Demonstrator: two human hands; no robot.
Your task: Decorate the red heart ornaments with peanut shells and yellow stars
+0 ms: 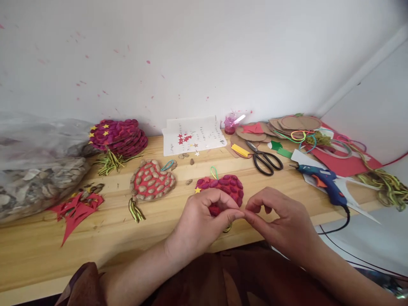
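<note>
My left hand (204, 221) and my right hand (280, 216) meet at the fingertips above the table's front edge, each in a pinch. Whatever sits between the fingertips is too small to make out. Partly hidden behind my left hand lies a heart ornament (231, 186) covered in purple-red pieces, with a green loop on top and a yellow star at its left side. To the left of my hands is another heart ornament (152, 180), red with brown stones, a blue loop and a yarn tassel (136, 211).
Black scissors (267, 161) and a blue glue gun (328, 178) lie at right. White paper (194, 136) holds small red stars. A stack of purple ornaments (119, 136), red scraps (79, 212) and a plastic bag of stones (38, 182) stand left. Cardboard pieces (296, 123) are at back right.
</note>
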